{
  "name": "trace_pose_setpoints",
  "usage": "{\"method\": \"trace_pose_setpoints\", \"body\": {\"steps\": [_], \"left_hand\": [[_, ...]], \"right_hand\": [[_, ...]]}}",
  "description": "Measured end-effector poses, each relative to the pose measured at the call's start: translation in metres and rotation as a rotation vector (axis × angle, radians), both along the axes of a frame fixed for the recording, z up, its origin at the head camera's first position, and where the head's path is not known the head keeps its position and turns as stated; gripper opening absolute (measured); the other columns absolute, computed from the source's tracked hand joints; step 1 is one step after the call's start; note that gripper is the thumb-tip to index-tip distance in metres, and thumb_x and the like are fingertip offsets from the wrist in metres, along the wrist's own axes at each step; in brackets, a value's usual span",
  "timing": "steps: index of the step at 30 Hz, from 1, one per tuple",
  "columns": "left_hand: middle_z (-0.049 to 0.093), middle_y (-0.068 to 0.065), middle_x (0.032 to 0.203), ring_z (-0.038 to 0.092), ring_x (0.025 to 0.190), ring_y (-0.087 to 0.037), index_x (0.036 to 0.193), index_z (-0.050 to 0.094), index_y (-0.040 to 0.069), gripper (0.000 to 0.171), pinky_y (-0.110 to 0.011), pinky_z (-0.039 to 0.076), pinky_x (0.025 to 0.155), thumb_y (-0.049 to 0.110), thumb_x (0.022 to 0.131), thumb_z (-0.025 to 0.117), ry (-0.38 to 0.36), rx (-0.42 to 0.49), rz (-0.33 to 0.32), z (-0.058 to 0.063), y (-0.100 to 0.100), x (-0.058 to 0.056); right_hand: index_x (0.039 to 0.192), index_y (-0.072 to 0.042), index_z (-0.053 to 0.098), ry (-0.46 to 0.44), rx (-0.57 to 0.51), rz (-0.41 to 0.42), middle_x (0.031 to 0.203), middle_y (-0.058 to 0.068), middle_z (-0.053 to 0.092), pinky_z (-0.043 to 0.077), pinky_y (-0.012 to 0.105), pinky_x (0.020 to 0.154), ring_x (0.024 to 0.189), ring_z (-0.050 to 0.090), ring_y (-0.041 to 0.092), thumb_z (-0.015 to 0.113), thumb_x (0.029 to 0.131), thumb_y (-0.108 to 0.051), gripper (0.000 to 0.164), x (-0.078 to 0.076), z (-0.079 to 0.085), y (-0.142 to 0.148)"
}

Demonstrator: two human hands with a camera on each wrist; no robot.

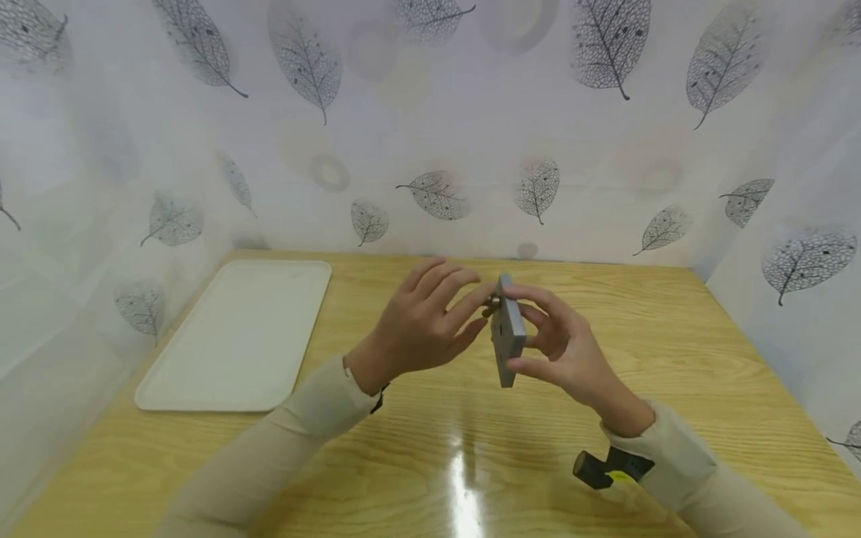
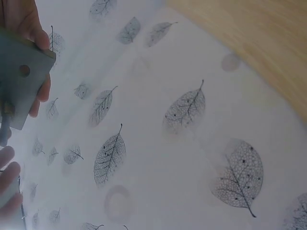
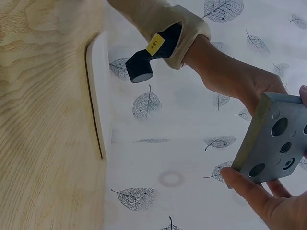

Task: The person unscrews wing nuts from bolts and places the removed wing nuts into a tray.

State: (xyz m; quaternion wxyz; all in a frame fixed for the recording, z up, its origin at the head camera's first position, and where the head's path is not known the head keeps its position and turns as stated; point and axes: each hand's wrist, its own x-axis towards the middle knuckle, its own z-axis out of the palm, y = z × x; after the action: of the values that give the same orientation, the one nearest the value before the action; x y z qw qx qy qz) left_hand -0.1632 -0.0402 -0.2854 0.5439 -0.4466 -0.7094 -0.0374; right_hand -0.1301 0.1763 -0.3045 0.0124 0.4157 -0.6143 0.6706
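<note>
My right hand [image 1: 572, 344] grips a flat grey metal plate [image 1: 509, 329] by its edges, thumb below and fingers above, holding it upright over the table. In the right wrist view, the plate [image 3: 278, 139] shows several round holes, one of them threaded. On the side facing my left hand [image 1: 430, 321], a small brass-coloured screw-like fitting [image 1: 492, 302] sticks out of the plate near its top. My left thumb and index finger pinch this fitting, and the other fingers are spread above. In the left wrist view, the fitting [image 2: 6, 117] stands out from the plate near its edge.
A white rectangular tray [image 1: 235, 336] lies on the left of the wood-grain table [image 1: 403, 463]. A leaf-patterned white curtain [image 1: 437, 134] surrounds the table at the back and sides. Each wrist wears a dark camera mount, such as the right one [image 1: 612, 469].
</note>
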Motion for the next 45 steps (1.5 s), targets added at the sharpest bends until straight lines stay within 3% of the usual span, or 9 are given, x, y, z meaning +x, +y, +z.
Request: {"method": "trace_pose_setpoints", "body": {"steps": [7,16,33,36,41,45], "left_hand": [[0.064,-0.007,0.098,0.059,0.093,-0.023,0.108,0.068,0.009,0.043,-0.037,0.046,0.093,0.040,0.078,0.071,-0.123,0.007,0.030,-0.003,0.002,0.001],[0.062,-0.006,0.097,0.057,0.093,-0.022,0.100,0.069,0.010,0.031,-0.036,0.046,0.091,0.034,0.081,0.069,-0.291,0.051,0.018,-0.004,0.006,0.006],[0.066,-0.006,0.094,0.060,0.089,-0.022,0.087,0.069,0.010,0.013,-0.036,0.048,0.087,0.022,0.082,0.069,-0.348,0.117,0.043,0.010,0.002,0.008],[0.066,-0.006,0.093,0.060,0.089,-0.023,0.088,0.068,0.009,0.012,-0.036,0.048,0.086,0.018,0.081,0.070,-0.345,0.138,0.001,0.011,0.000,0.007],[0.064,-0.008,0.096,0.059,0.090,-0.023,0.094,0.068,0.008,0.021,-0.035,0.049,0.084,0.018,0.077,0.073,-0.258,0.105,-0.113,0.010,-0.003,0.009],[0.062,-0.010,0.103,0.058,0.096,-0.024,0.100,0.067,0.009,0.030,-0.035,0.048,0.088,0.028,0.077,0.073,-0.276,0.033,-0.095,0.007,-0.004,0.009]], "right_hand": [[0.140,-0.005,0.039,0.042,-0.017,0.023,0.142,0.005,0.042,0.054,0.029,0.085,0.130,0.047,0.015,0.066,0.082,0.005,0.064,0.001,0.002,-0.002],[0.139,-0.004,0.039,0.048,-0.024,0.037,0.142,0.006,0.042,0.055,0.029,0.083,0.130,0.047,0.015,0.066,0.081,0.006,0.065,0.003,0.002,-0.004],[0.139,-0.002,0.038,-0.022,0.048,-0.004,0.140,0.000,0.044,0.055,0.033,0.086,0.131,0.046,0.014,0.070,0.080,-0.001,0.067,0.004,-0.002,-0.002],[0.139,-0.001,0.038,-0.019,0.040,-0.001,0.141,0.001,0.043,0.054,0.033,0.086,0.131,0.045,0.014,0.070,0.080,0.000,0.067,0.004,-0.003,-0.002],[0.139,-0.002,0.038,-0.016,0.033,0.002,0.142,0.001,0.042,0.054,0.031,0.086,0.131,0.045,0.013,0.069,0.081,0.000,0.066,0.004,-0.004,-0.001],[0.140,-0.002,0.038,0.015,-0.001,0.036,0.142,0.002,0.042,0.054,0.030,0.086,0.131,0.046,0.014,0.068,0.081,0.002,0.066,0.003,-0.002,-0.001]]}}
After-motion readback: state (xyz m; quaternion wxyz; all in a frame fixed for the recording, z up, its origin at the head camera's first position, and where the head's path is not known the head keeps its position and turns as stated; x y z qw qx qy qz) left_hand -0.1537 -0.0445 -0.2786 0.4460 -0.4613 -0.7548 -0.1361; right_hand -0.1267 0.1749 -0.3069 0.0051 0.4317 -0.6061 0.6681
